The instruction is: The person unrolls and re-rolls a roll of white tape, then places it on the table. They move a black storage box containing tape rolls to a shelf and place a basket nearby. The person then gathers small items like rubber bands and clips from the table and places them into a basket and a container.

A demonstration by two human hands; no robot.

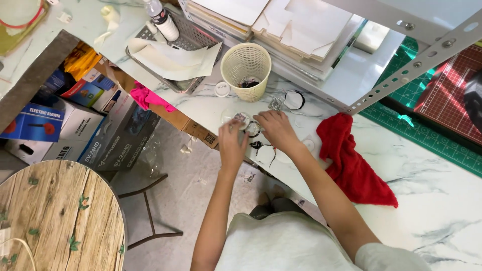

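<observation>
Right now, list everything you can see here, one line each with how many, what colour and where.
small round clear item: one, clear with dark content, between both hands
cup-shaped basket: one, cream, behind the hands
red cloth: one, red, right of the hands
marble-pattern table: one, white with grey veins, under everything
wire tray: one, grey, back left, holding pale sheets
bottle: one, white with dark band, lying on the tray
flat cardboard stack: one, off-white, at the back
cutting mat: one, green, far right
boxes: several, blue, white and black, on the floor at left
round wooden tabletop: one, pale wood, bottom left
left hand: one, on the clear item
right hand: one, touching the item
</observation>
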